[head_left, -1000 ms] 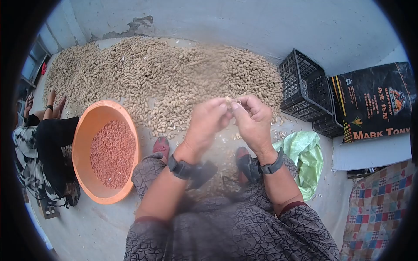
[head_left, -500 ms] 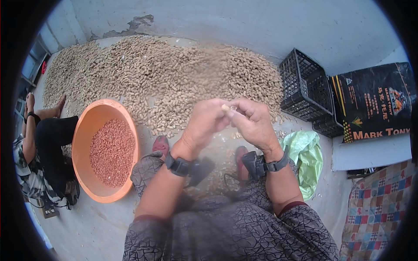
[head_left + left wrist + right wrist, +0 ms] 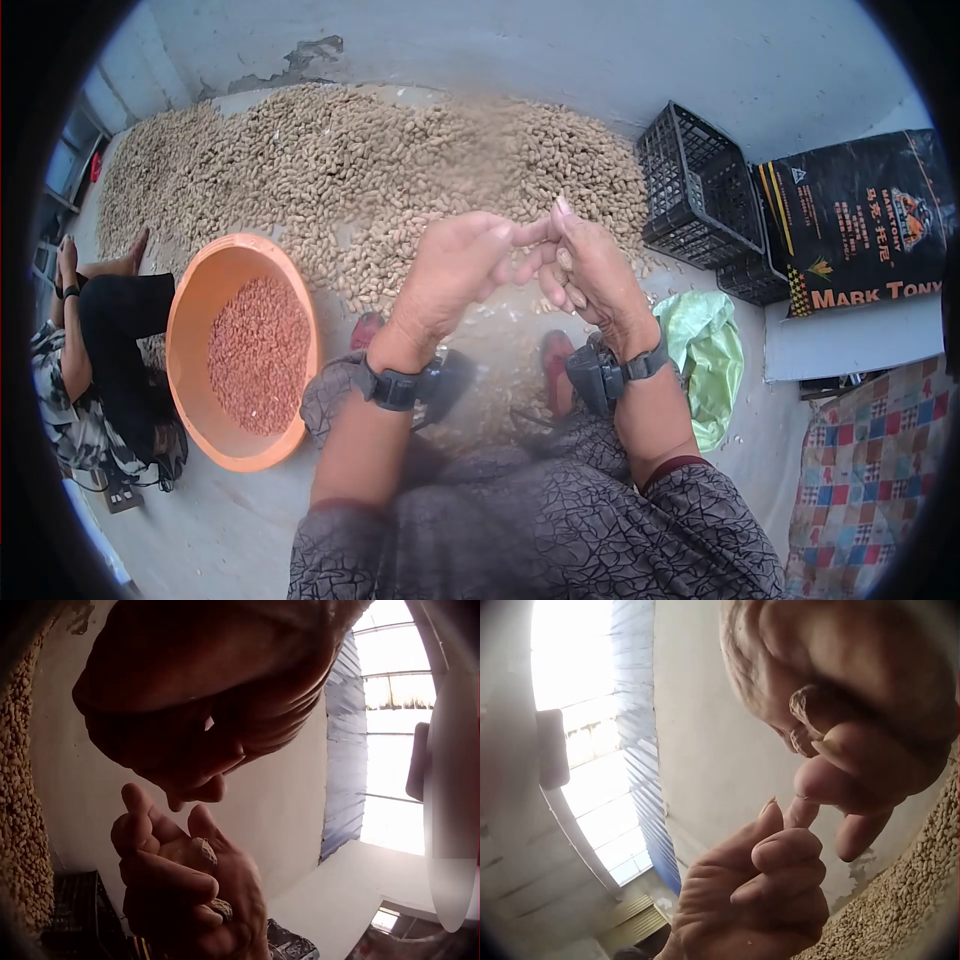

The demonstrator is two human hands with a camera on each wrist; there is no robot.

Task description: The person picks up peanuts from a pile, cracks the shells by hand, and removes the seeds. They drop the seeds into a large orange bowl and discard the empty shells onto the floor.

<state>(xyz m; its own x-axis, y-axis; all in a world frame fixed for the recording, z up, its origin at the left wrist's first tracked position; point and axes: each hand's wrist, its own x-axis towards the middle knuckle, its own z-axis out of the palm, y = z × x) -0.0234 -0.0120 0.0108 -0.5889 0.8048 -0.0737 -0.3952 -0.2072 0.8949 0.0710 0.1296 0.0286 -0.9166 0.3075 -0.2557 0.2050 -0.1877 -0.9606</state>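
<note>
Unshelled peanuts [image 3: 575, 294] lie in the curled fingers of my right hand [image 3: 600, 270]; the left wrist view shows one peanut [image 3: 204, 853] near its thumb and another lower in the palm. My left hand [image 3: 445, 270] is close beside it, its index finger reaching to the right hand's fingertips. In the right wrist view the left hand [image 3: 761, 889] has its other fingers curled, with nothing visible in them. Past both hands spreads a large heap of unshelled peanuts [image 3: 350, 170]. An orange basin [image 3: 312, 350] holding reddish kernels [image 3: 258, 355] stands left of my legs.
Black crates [image 3: 700, 190] and a black printed sack [image 3: 860, 225] stand at the right, with a green bag [image 3: 705, 370] nearer me. A patchwork cloth [image 3: 865, 480] lies lower right. Another person [image 3: 105, 330] sits beyond the basin at the left.
Both hands were fingertip to fingertip around a small pale piece. My right hand has turned, showing peanuts in its palm, and the left has shifted slightly left.
</note>
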